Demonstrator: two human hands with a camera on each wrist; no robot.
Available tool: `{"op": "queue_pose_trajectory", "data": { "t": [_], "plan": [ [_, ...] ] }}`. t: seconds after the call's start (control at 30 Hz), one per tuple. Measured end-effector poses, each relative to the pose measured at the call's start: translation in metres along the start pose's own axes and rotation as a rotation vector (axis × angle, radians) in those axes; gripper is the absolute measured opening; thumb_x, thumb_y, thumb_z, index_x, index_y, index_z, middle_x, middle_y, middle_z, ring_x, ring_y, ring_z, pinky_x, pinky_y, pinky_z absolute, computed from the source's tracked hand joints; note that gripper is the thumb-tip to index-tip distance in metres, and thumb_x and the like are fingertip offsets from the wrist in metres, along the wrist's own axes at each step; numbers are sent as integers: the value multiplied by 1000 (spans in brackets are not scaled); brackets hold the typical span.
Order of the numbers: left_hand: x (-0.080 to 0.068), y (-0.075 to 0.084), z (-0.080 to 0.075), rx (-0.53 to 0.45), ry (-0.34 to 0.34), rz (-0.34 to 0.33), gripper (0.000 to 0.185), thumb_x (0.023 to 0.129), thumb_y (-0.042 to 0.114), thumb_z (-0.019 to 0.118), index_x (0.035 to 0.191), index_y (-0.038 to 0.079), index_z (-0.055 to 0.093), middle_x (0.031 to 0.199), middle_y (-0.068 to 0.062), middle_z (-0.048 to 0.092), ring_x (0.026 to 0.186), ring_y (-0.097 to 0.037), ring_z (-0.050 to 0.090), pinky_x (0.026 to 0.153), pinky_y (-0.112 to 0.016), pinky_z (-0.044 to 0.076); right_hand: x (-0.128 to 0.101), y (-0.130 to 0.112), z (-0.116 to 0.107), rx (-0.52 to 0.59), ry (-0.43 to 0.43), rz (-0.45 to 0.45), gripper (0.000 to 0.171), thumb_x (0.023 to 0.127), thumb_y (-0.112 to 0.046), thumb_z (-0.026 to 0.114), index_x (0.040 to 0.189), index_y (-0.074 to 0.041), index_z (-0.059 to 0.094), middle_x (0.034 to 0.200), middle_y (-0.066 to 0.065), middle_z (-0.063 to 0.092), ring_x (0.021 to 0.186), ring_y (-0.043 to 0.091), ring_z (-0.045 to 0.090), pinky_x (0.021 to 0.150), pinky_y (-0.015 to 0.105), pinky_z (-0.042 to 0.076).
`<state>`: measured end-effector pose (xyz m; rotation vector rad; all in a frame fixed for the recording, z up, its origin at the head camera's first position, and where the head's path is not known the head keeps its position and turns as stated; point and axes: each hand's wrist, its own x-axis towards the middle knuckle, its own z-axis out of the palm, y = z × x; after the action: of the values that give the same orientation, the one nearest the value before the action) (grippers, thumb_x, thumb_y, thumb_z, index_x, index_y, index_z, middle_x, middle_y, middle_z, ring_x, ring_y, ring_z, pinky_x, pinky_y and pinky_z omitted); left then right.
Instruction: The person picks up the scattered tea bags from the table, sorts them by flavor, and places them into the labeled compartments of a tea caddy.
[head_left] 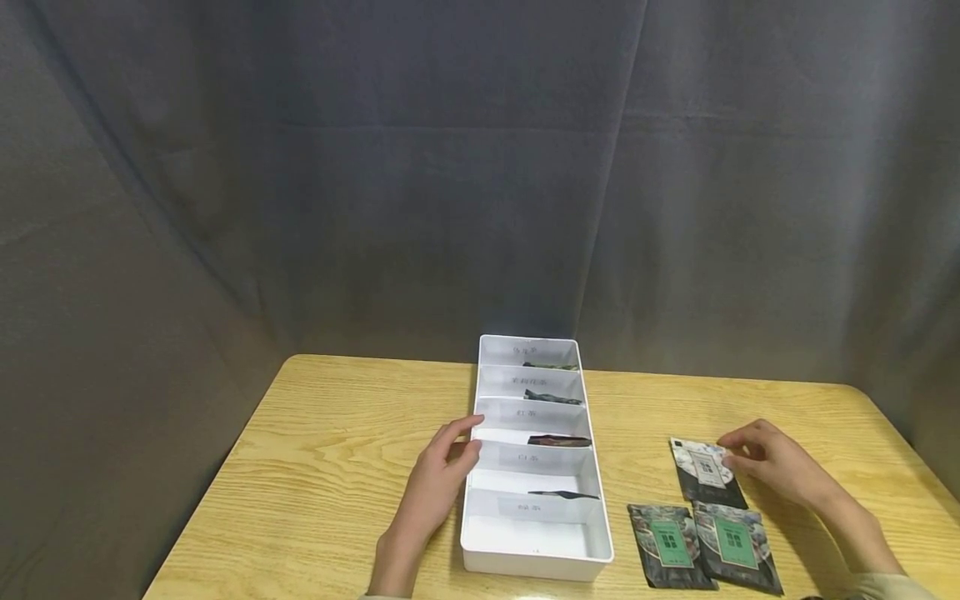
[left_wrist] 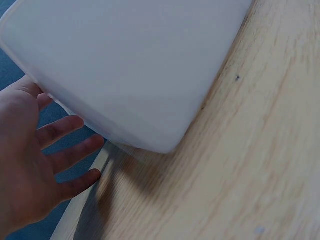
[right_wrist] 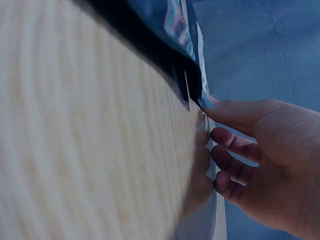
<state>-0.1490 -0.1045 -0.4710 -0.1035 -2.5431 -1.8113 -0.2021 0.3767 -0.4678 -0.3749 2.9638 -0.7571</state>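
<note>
Nearest me lie two green-labelled tea packets (head_left: 701, 546) flat on the wooden table (head_left: 322, 467), and just beyond them my right hand (head_left: 776, 467) pinches the edge of the white-labelled packet (head_left: 707, 473). My left hand (head_left: 438, 483) rests with fingers relaxed against the white divided tray (head_left: 487, 550). I judge I'm at the pick-up; next I need a firm lift and the matching compartment.

table (head_left: 315, 467): matt grained wood | organiser (head_left: 480, 542): smooth white plastic | packets (head_left: 667, 546): glossy foil | backdrop (head_left: 375, 167): grey cloth

Three packets (head_left: 705, 521) lie on the table (head_left: 315, 467) right of the tray (head_left: 471, 533)
</note>
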Motion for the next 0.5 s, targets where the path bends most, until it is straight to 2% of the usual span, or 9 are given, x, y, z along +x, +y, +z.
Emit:
{"op": "queue_pose_trajectory", "data": {
  "t": [0.13, 0.27, 0.4, 0.5],
  "plan": [
    [0, 0, 0, -2, 2, 0, 37, 101, 40, 54, 138, 35, 55, 141, 3, 54, 118, -20, 62, 99, -45, 52, 1, 0, 1, -12, 20, 5, 19, 92, -21, 71, 106, -7, 70, 99, 5, 54, 78, 6, 38, 62, 24, 31],
    [1, -1, 0, -3, 1, 2, 38, 101, 39, 54, 139, 32, 55, 141, 3, 55, 118, -20, 62, 98, -45, 52, 1, -1, 2, 3, 48, -17, 10, 90, -14, 72, 96, -7, 66, 91, 4, 56, 75, 4, 42, 61, 23, 36],
    [1, -1, 1, -1, 5, 5, 38, 101, 38, 55, 139, 31, 56, 139, 2, 56, 117, -20, 62, 98, -45, 52, 0, -3, 1, 16, 43, 3, 9, 91, -12, 70, 96, -7, 65, 90, 3, 64, 73, 0, 52, 63, 21, 44],
    [1, -1, 1, 4, 10, 5, 38, 101, 38, 55, 138, 32, 56, 139, 3, 56, 116, -19, 63, 98, -45, 52, 0, -4, 0, -6, 62, 21, 8, 93, -14, 68, 98, -8, 64, 91, 2, 67, 74, -1, 55, 63, 21, 46]
  ]
}}
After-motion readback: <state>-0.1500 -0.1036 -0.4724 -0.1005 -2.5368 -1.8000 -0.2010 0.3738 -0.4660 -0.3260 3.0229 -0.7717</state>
